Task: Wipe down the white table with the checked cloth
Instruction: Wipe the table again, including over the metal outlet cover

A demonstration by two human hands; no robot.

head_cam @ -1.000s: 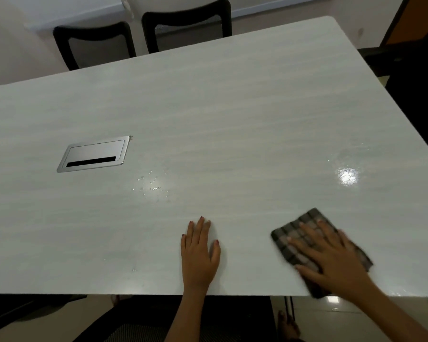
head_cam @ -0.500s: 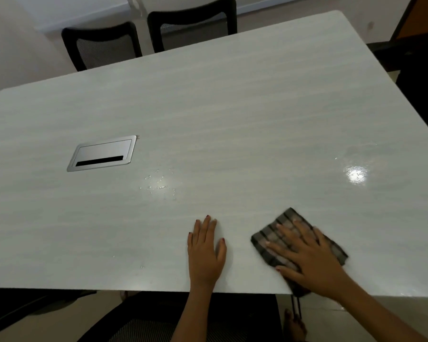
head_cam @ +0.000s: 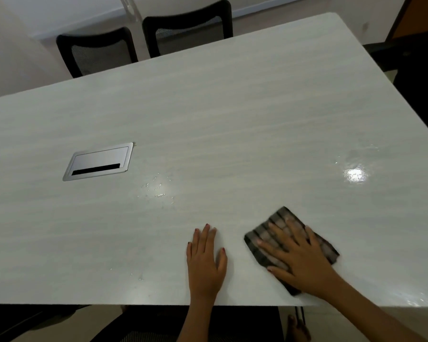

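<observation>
Presses the right hand flat, palm down, fingers straight and spread, onto a folded brown-and-grey checked cloth. Pins it without gripping it. Rests the left hand just beside, apart from the cloth, palm down on the white, faintly grained tabletop, fingers straight and close together, thumb out, holding nothing. Reaches in with both forearms over the near edge, the right one angled in from the lower right with the wrist low.

Finds the cloth near the front edge, right of centre, one corner pointing away, its near end tucked under the heel of the right hand, close to the edge.

By the look of it: soft, thin, light and limp. Likely to bunch or roll if pushed by fingertips alone. Likely to slide easily on so smooth and glossy a surface, more so where wet. Best worked under a flat palm with fingers spread across most of the pad and even pressure. For lifting, pinch a free corner or gather the folded edge.

Farther out: scattered water droplets beyond the left hand, a wet glossy patch catching light at far right, a rectangular silver cable hatch set flush at left, and two black mesh-backed chairs along the far edge. Seems only partly wiped, droplets not yet reached.
</observation>
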